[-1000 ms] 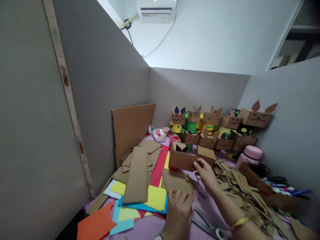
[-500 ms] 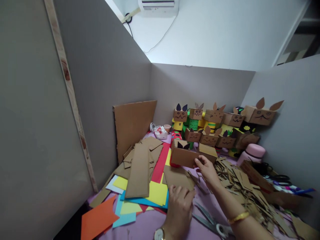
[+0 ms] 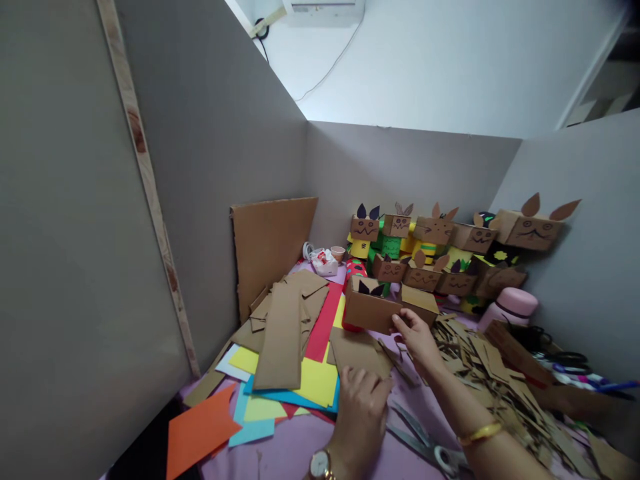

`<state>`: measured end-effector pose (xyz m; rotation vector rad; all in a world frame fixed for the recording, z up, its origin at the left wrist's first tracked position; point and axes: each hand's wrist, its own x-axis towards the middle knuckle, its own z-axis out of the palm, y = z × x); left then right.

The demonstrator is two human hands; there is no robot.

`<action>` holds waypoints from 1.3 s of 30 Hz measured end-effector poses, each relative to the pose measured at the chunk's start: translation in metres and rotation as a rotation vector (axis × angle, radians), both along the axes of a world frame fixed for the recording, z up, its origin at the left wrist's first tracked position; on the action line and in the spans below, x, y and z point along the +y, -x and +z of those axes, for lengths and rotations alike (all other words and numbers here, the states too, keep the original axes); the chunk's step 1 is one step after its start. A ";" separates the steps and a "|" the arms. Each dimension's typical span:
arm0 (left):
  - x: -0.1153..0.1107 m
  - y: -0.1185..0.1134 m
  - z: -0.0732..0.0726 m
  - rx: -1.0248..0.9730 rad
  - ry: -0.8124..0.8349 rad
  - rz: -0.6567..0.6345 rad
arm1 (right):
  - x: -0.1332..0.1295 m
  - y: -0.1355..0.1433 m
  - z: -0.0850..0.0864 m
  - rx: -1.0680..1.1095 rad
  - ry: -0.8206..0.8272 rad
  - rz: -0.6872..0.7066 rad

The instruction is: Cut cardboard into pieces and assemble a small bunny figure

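Note:
My right hand (image 3: 416, 341), with a gold bangle at the wrist, pinches the right edge of a brown cardboard box (image 3: 373, 315). Dark pointed ears show above the box's front wall. Palm down, my left hand (image 3: 361, 408) rests on the purple cloth, its loosely bent fingers lying at the near edge of a flat cardboard piece (image 3: 356, 351). Just right of that hand are open scissors (image 3: 417, 433). Behind the right hand sits another plain cardboard box (image 3: 420, 303).
Cardboard animal figures (image 3: 435, 233) stand in rows at the back. Cardboard scraps (image 3: 480, 367) are heaped on the right, near a pink bottle (image 3: 510, 308). On the left lie long cardboard strips (image 3: 280, 337), coloured paper (image 3: 317, 383) and an orange sheet (image 3: 200, 427). Grey partitions enclose the table.
The view has shifted slightly, so the scene sits a little further right. Both hands keep almost the same pose, the right one still at the box's edge.

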<state>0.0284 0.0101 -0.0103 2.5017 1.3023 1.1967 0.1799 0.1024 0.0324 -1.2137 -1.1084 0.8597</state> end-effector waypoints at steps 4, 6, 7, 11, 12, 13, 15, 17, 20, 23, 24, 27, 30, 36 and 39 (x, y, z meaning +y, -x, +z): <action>0.001 0.000 -0.002 0.027 0.000 0.005 | 0.001 -0.001 -0.001 -0.006 -0.009 0.005; 0.002 0.001 -0.001 0.044 -0.011 0.010 | 0.000 -0.001 0.000 -0.005 -0.009 0.006; 0.001 0.001 0.001 0.053 -0.023 0.014 | -0.002 -0.001 0.000 -0.003 -0.007 0.005; -0.006 0.000 0.016 0.109 -0.085 0.010 | -0.023 -0.009 0.005 0.012 0.008 -0.004; -0.009 -0.001 0.019 0.138 -0.099 -0.017 | -0.032 -0.012 0.007 0.016 0.014 -0.007; -0.012 -0.003 0.023 0.169 -0.117 -0.040 | -0.042 -0.016 0.008 0.017 0.019 -0.008; -0.019 -0.006 0.026 0.235 -0.163 -0.075 | -0.063 -0.024 0.011 0.013 0.030 -0.018; -0.024 -0.010 0.027 0.276 -0.217 -0.089 | -0.085 -0.032 0.011 -0.005 0.042 -0.043; -0.031 -0.015 0.025 0.287 -0.343 -0.093 | -0.117 -0.043 0.009 -0.075 0.034 -0.091; -0.038 -0.018 0.022 0.291 -0.481 -0.085 | -0.142 -0.046 0.003 -0.205 -0.008 -0.106; -0.039 -0.019 0.022 0.298 -0.506 -0.077 | -0.150 -0.045 0.001 -0.254 -0.030 -0.102; -0.044 -0.021 0.023 0.304 -0.531 -0.042 | -0.167 -0.039 -0.007 -0.394 -0.115 -0.105; -0.046 -0.022 0.026 0.301 -0.521 -0.034 | -0.177 -0.029 -0.016 -0.499 -0.216 -0.148; -0.043 -0.020 0.034 0.266 -0.455 -0.106 | -0.181 -0.030 -0.024 -0.627 -0.257 -0.186; -0.040 -0.021 0.033 0.233 -0.489 -0.091 | -0.185 -0.052 -0.024 -0.766 -0.070 -0.167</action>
